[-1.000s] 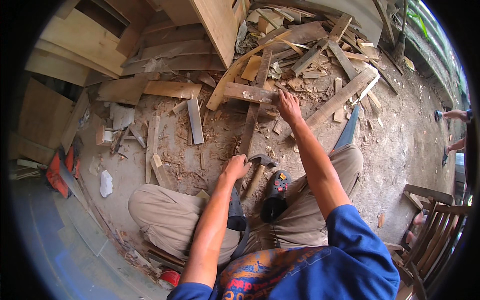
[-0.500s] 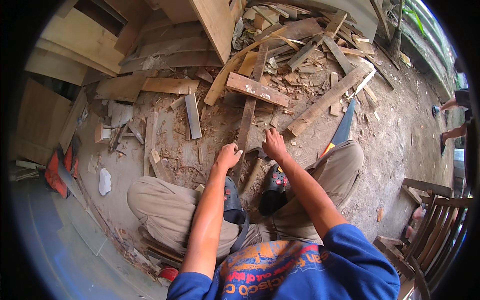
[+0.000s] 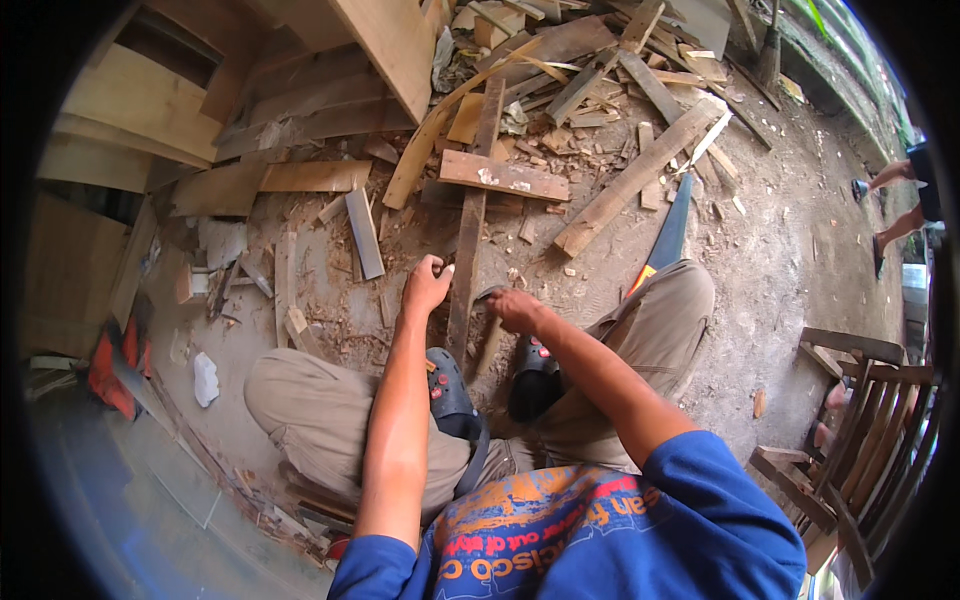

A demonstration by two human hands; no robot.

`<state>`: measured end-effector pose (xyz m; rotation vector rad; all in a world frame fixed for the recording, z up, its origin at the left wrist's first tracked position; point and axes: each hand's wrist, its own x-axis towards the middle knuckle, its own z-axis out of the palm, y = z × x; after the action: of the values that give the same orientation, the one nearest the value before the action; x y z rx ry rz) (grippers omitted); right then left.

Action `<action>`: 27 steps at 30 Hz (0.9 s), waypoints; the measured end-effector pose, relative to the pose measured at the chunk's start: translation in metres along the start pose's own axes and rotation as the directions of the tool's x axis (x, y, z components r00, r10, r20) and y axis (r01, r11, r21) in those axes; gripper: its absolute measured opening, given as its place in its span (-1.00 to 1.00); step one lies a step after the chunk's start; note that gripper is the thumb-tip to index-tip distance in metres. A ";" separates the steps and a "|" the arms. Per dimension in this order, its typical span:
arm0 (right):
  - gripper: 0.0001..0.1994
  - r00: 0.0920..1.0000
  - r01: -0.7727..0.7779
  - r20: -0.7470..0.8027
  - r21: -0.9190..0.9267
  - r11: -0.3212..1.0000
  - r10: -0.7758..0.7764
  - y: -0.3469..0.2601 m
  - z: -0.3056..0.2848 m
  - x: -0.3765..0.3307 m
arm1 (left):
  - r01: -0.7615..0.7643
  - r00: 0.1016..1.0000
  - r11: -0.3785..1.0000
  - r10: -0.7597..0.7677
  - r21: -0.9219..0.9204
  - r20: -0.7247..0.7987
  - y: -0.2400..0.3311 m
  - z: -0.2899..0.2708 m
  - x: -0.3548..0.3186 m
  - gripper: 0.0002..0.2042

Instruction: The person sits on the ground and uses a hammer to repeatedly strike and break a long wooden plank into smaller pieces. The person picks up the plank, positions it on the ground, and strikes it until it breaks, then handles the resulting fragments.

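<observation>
I squat on a dirt floor, my dark sandals (image 3: pixel 450 385) beside a long narrow wooden strip (image 3: pixel 468 240) that runs away from me. A short board (image 3: pixel 503 176) lies across the strip farther out. My left hand (image 3: pixel 428 284) is curled against the strip's left edge near its close end. To the right of the strip, my right hand (image 3: pixel 518 309) is closed around a hammer (image 3: pixel 489 338); the wooden handle slants down toward my feet and the dark head shows just left of my fingers.
Several planks and offcuts (image 3: pixel 600 80) are heaped ahead, with a long plank (image 3: pixel 634 178) slanting right. A blue and yellow tool (image 3: pixel 668 232) lies by my right knee. Wooden chair (image 3: pixel 860 420) at right. Another person's legs (image 3: pixel 900 195) far right. Boards (image 3: pixel 130 110) stacked left.
My right hand came back from the short cross board to the hammer by my feet. My left hand left the hammer and moved to the strip's edge.
</observation>
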<state>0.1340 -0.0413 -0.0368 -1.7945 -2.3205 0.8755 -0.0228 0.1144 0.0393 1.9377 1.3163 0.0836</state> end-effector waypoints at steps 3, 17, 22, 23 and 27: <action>-0.67 0.977 0.186 0.148 -0.262 0.947 -0.150 -0.034 0.032 -0.002 | 0.031 0.999 0.999 -0.030 0.014 -0.026 -0.012 -0.007 -0.001 -0.62; -0.79 0.998 0.055 0.031 -0.245 0.968 -0.049 -0.018 0.032 0.004 | 0.054 0.971 0.938 -0.129 -0.343 -0.199 -0.004 -0.039 0.018 -0.66; -0.68 0.939 -0.095 -0.243 0.495 0.864 0.243 0.026 -0.055 -0.028 | 0.268 0.953 0.791 -0.303 -0.550 0.029 0.021 -0.030 0.066 -0.28; -0.67 0.914 -0.121 -0.252 0.581 0.805 0.319 0.038 -0.051 -0.034 | 0.251 0.960 0.781 -0.278 -0.572 0.041 0.037 -0.023 0.079 -0.23; -0.70 0.798 -0.138 -0.280 0.777 0.614 0.533 0.057 -0.023 -0.028 | 0.204 0.971 0.705 -0.233 -0.679 0.049 0.064 -0.003 0.125 -0.09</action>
<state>0.2007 -0.0494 -0.0373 -1.7928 -1.0544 1.0262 0.0824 0.2071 0.0381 1.1436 1.2911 0.4323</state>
